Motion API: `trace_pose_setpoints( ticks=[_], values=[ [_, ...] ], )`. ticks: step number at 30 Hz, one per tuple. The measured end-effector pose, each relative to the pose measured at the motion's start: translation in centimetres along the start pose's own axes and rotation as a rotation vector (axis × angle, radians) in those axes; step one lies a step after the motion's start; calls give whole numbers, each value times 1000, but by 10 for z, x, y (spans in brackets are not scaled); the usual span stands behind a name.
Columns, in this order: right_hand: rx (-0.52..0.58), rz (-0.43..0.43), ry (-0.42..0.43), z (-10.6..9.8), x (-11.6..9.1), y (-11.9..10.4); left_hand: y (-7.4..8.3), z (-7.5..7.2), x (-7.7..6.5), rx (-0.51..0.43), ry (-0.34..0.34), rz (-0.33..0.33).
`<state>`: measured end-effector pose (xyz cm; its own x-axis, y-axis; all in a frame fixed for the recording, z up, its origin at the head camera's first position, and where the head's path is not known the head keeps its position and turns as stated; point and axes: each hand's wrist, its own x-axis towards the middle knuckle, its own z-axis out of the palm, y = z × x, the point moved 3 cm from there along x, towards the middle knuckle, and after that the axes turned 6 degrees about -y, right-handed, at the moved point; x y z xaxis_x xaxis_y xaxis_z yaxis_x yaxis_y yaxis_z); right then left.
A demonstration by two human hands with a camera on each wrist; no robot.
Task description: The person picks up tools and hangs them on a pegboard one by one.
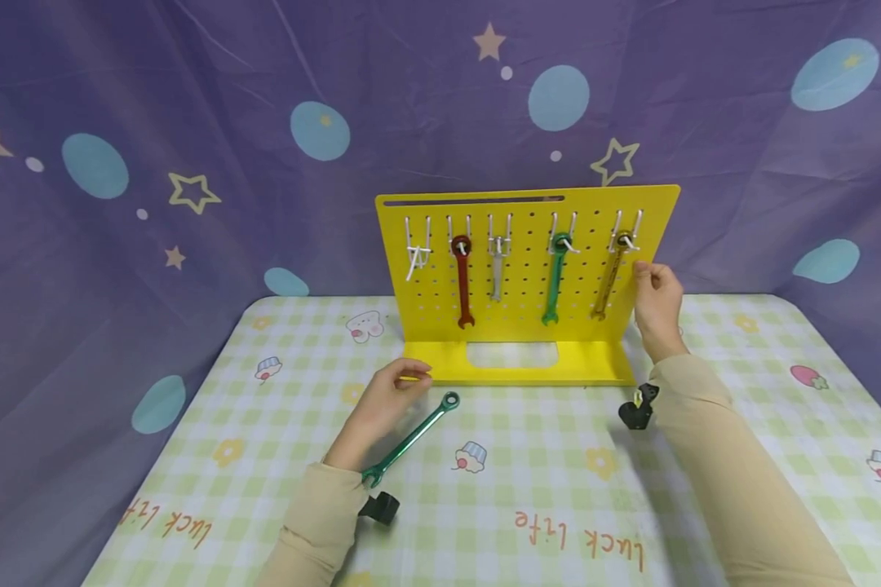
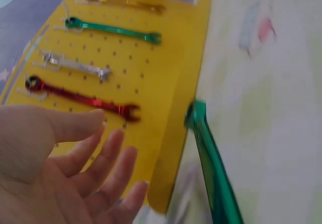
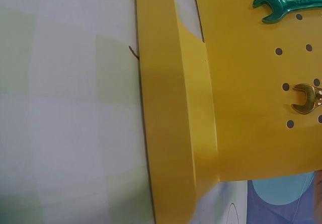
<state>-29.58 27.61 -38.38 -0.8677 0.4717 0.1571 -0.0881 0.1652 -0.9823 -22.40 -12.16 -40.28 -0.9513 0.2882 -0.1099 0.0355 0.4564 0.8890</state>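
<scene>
A yellow pegboard stand (image 1: 514,318) stands upright at the back of the table. On its white hooks hang a red wrench (image 1: 464,285), a small silver wrench (image 1: 497,273), a green wrench (image 1: 555,281) and a gold wrench (image 1: 611,277). The leftmost hook (image 1: 417,254) carries no wrench. My right hand (image 1: 658,306) pinches the board's right edge, fingers curled. By the stand's front left corner, my left hand (image 1: 389,395) holds nothing, its fingers loosely spread in the left wrist view. Another green wrench (image 1: 414,434) lies on the table beside that hand, ring end toward the stand.
A checked cloth (image 1: 543,456) with printed cupcakes and flowers covers the table. Behind it hangs a purple curtain (image 1: 440,114). Black wrist mounts sit at the left (image 1: 382,508) and right (image 1: 637,410) sleeves.
</scene>
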Motion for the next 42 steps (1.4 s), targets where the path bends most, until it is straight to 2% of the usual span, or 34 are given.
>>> trace_pose_setpoints(
  ticks=[4,9,15,20,25,32,37,42],
  values=[
    [0,-10,-1,1,0,0,-12,-9,-8,39,-28,-41],
    [-2,-13,-3,1,0,-1,-20,-14,-16,107,-66,-90],
    [-16,-9,-3,0,0,-1,-25,-13,-23,127,-129,-79],
    [-28,16,2,-1,1,1,-29,-6,-26,122,-161,-121],
    [-14,23,-4,0,2,1,-27,1,-30,151,-161,-149],
    [-26,26,-4,-1,0,0,-19,7,-36,345,-123,-87],
    [-19,6,24,-2,0,0,-18,7,-36,350,-115,-78],
    [-5,-17,21,0,-1,-1,-20,3,-37,342,-141,-105]
  ],
)
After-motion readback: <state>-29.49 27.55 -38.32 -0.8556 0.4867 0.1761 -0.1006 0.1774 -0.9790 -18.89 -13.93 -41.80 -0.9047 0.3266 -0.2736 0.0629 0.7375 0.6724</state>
